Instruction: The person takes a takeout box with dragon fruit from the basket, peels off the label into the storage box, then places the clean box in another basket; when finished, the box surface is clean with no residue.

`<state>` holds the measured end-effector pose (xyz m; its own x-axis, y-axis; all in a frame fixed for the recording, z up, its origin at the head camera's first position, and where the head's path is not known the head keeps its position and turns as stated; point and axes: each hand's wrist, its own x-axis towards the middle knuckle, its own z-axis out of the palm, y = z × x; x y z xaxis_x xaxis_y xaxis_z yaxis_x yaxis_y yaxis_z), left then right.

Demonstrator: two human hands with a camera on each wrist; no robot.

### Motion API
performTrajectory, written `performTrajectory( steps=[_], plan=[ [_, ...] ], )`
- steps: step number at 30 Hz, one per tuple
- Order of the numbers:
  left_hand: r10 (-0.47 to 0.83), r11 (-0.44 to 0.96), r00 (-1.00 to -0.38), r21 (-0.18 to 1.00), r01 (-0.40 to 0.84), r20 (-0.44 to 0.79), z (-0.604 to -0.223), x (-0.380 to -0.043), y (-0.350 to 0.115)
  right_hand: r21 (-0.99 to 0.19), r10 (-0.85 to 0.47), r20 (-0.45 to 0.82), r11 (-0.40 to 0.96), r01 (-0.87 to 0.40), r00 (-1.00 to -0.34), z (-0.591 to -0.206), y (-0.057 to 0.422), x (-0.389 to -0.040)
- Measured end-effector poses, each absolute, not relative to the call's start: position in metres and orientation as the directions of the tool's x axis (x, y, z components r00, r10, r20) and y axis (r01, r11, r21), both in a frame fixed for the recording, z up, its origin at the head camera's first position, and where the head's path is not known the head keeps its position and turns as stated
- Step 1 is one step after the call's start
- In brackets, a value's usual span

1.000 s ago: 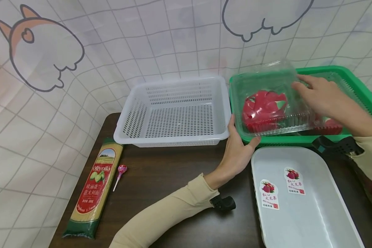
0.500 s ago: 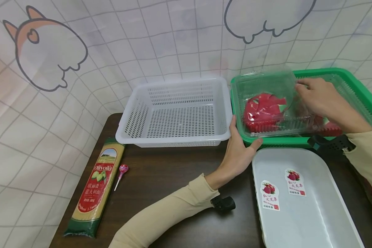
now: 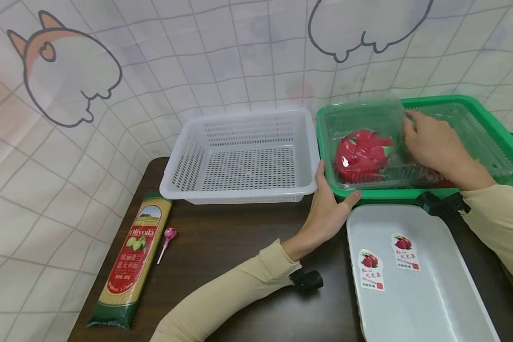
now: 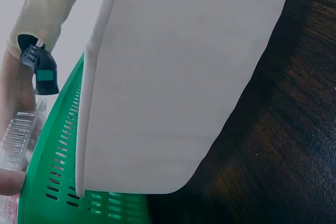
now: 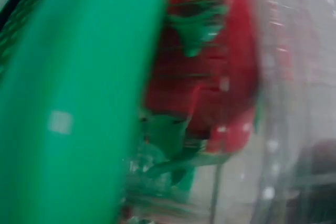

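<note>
A clear plastic box [image 3: 378, 109] with a red dragon fruit [image 3: 362, 156] showing in it sits at the left of the green basket [image 3: 393, 194]. My right hand [image 3: 433, 142] holds the box's right edge with thumb and fingers; more red fruit is partly hidden below this hand. In the right wrist view, blurred dragon fruit [image 5: 202, 77] shows behind clear plastic beside the green rim. My left hand [image 3: 322, 211] touches the green basket's front left corner, forefinger pointing up between the two baskets and thumb stretched along the front rim.
A white basket [image 3: 239, 194] stands left of the green one. In front lies a white tray [image 3: 423, 299] bearing two dragon fruit stickers [image 3: 371, 270]. Further left are a spaghetti packet [image 3: 132, 256] and a lollipop [image 3: 169, 233] on the dark table [image 3: 222, 247].
The clear box's raised right side has come down into the green basket, my right hand lowering with it and shifting slightly left. My left hand has stayed at the basket corner.
</note>
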<state>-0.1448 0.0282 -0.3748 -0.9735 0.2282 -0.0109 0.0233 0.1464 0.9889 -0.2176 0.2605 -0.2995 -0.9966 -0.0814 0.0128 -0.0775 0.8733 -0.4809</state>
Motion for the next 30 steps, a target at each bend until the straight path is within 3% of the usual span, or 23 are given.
performTrajectory(
  steps=[11, 18, 22, 27, 30],
  plan=[
    [0.279, 0.211, -0.960, 0.976, 0.061, -0.001, -0.375, -0.152, 0.029, -0.413, -0.138, 0.022, 0.901, -0.135, -0.990, -0.302, 0.268, -0.223],
    [0.329, 0.195, -0.944, 0.979, 0.060, -0.008, -0.378, -0.158, 0.030, -0.462, -0.187, -0.175, 0.883, -0.087, -0.966, -0.295, 0.284, -0.232],
    [0.376, 0.211, -0.925, 0.977, 0.030, -0.052, -0.373, -0.149, 0.024, -0.495, -0.180, -0.220, 0.867, -0.049, -0.959, -0.293, 0.291, -0.226],
    [0.473, 0.335, -0.855, 0.941, -0.049, -0.213, -0.348, -0.128, -0.004, -0.477, -0.169, -0.109, 0.874, -0.097, -0.980, -0.290, 0.286, -0.207],
    [0.561, 0.425, -0.792, 0.905, 0.027, -0.240, -0.330, -0.116, -0.031, -0.418, -0.124, 0.052, 0.899, -0.134, -0.991, -0.288, 0.277, -0.188]
  ],
)
